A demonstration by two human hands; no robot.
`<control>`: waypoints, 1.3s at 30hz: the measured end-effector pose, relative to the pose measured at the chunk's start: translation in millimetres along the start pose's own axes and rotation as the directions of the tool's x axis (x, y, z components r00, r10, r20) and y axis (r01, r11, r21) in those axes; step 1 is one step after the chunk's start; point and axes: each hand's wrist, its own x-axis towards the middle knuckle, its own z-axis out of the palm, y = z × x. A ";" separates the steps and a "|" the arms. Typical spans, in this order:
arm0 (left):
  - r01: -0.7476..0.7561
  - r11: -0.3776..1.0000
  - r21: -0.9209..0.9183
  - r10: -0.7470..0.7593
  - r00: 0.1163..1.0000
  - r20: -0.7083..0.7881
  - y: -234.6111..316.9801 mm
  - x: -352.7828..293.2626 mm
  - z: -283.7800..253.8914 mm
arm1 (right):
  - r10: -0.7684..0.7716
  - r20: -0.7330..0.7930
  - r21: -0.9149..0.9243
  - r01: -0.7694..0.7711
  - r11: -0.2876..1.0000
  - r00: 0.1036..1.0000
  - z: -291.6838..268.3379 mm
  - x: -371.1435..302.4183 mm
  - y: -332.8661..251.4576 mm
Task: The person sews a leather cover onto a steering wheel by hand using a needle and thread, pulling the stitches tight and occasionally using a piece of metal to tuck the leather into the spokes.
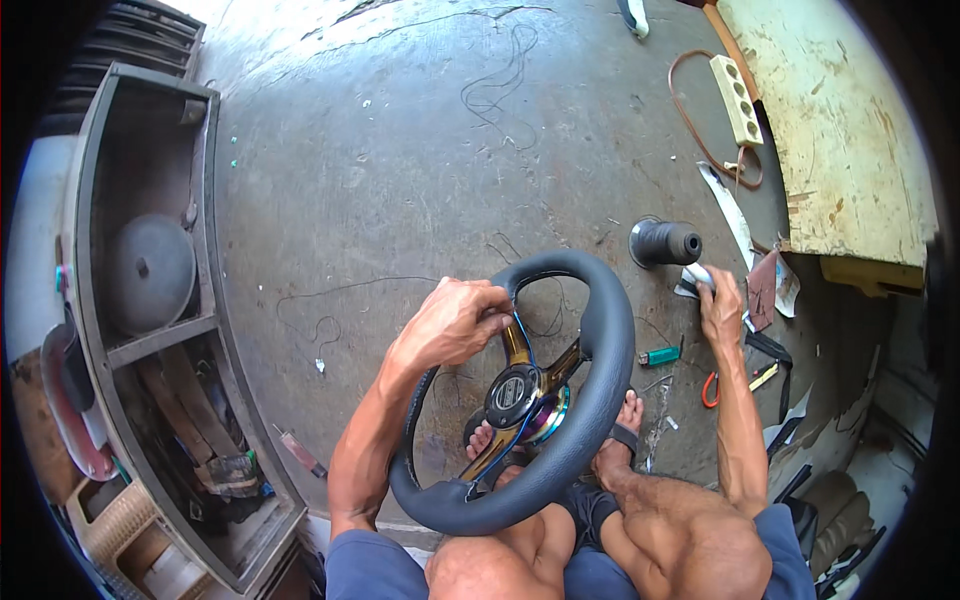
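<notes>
A black steering wheel (612,335) with gold-toned spokes and a round dark centre rests tilted against my knees, above my feet. My left hand (455,325) is closed on the upper left of its rim, beside the top spoke. Light stitching shows along part of the rim's inner edge. Off to the right, my right hand (722,312) is low over the floor, its fingers closed round a small white object (699,274) whose kind I cannot make out. A spool of black thread (665,243) lies just beyond that hand, to its left.
A green lighter (661,356) and an orange-handled tool (710,390) lie right of the wheel. Loose dark thread (490,95) trails over the grey floor. A power strip (737,100) sits by a worn pale cabinet (850,120). Along the left stands a metal-framed shelf (160,340).
</notes>
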 end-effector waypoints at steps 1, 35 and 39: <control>0.073 0.997 -0.007 -0.073 0.995 0.061 5.1 2.4 -1.0 | 0.039 0.015 0.065 -0.039 0.997 0.999 -2.9 -8.8 -8.6; 0.265 0.945 -0.193 -0.292 0.947 -0.130 -60.8 -6.2 20.1 | -0.175 0.676 0.676 -0.507 0.535 0.716 55.4 17.1 -157.2; 0.326 0.943 -0.057 -0.329 0.943 -0.044 -66.1 -5.7 18.4 | -0.136 0.631 0.614 -0.384 0.690 0.764 39.9 21.2 -165.1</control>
